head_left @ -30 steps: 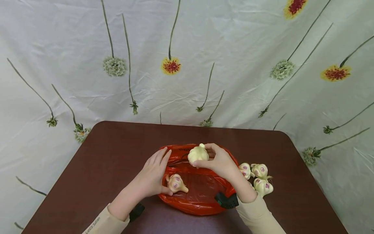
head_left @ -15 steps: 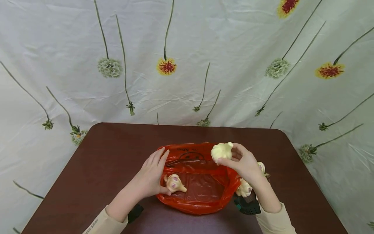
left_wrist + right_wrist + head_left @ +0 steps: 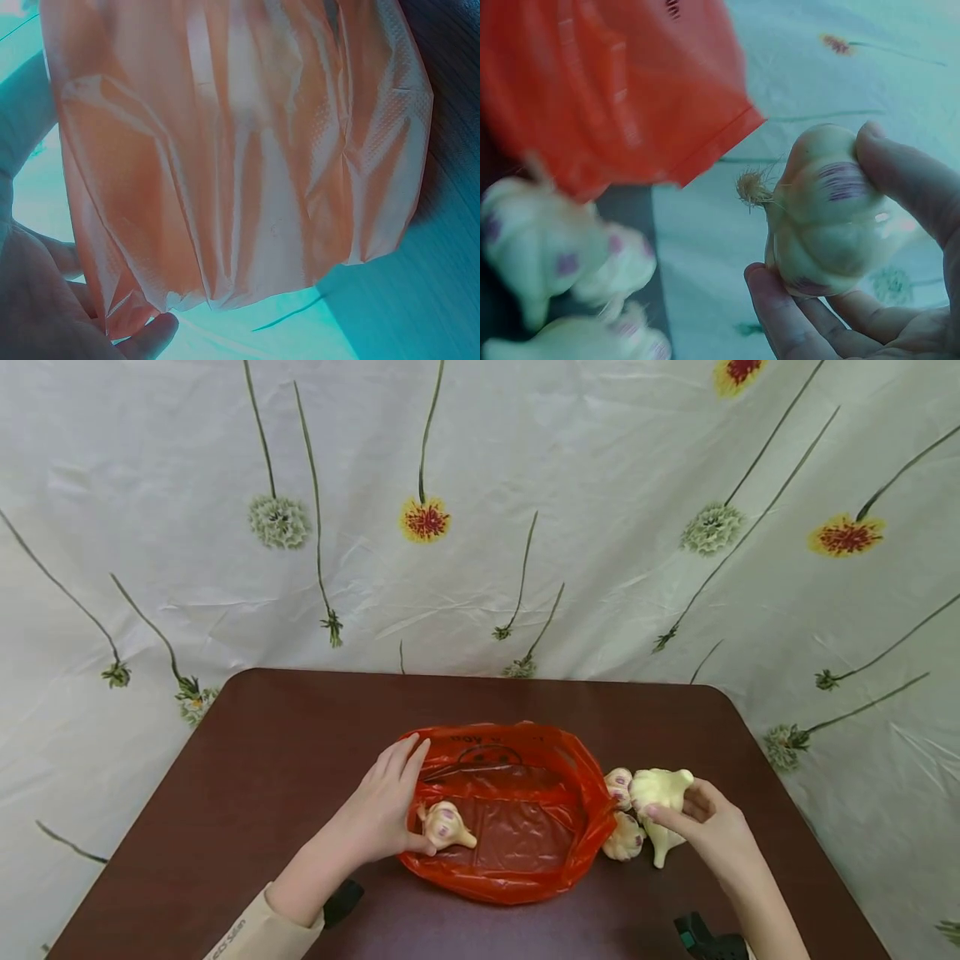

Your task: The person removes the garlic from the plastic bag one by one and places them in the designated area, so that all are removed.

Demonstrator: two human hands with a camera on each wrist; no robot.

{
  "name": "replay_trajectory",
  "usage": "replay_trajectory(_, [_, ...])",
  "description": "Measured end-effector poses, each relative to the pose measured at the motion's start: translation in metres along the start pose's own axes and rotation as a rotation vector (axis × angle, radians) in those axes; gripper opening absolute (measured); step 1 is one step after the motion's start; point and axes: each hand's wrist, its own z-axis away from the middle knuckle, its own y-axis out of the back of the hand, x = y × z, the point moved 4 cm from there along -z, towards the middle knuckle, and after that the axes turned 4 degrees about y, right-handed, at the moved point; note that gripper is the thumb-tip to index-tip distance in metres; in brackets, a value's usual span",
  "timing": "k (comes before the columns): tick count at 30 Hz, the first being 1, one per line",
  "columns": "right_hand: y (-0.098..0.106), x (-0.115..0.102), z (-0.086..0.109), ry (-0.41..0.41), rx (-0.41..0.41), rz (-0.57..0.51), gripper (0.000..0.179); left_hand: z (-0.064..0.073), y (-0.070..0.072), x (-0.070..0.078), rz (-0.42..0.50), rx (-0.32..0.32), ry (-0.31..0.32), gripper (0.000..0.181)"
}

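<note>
A red plastic bag [image 3: 517,887] lies with its mouth spread wide, and one garlic bulb [image 3: 445,827] rests inside at the left. My left hand [image 3: 378,806] holds the bag's left rim, with the plastic between thumb and fingers in the left wrist view. To the right of the bag, my right hand [image 3: 712,827] pinches a pale garlic bulb [image 3: 825,210] between thumb and fingertips. It is above several loose garlic bulbs [image 3: 624,837], and partly covers one of them [image 3: 662,845] in the head view.
Everything stands on a dark brown table [image 3: 315,718] with rounded far corners. A light curtain [image 3: 480,452] printed with flowers hangs behind it. Black wrist cameras [image 3: 708,939] are strapped at both wrists.
My right hand has carried the garlic bulb from above the bag rightward and down to the loose bulbs. My left hand stays at the bag's left rim.
</note>
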Motion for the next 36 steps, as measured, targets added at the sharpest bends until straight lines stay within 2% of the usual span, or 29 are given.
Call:
replay_trajectory(6, [0.003, 0.031, 0.006, -0.005, 0.054, 0.042, 0.08, -0.001, -0.001, -0.002, 0.006, 0.008, -0.007, 0.127])
replay_trajectory(18, [-0.01, 0.077, 0.014, -0.029, 0.035, 0.136, 0.079, 0.0, -0.002, -0.002, 0.017, 0.022, -0.01, 0.127])
replay_trajectory(25, [-0.026, 0.089, 0.013, -0.01, 0.035, 0.221, 0.079, -0.001, -0.004, -0.003, 0.03, 0.005, 0.003, 0.127])
replay_trajectory(36, [-0.039, 0.098, 0.013, 0.025, 0.087, 0.227, 0.071, -0.001, -0.005, -0.002, 0.019, 0.003, -0.008, 0.126])
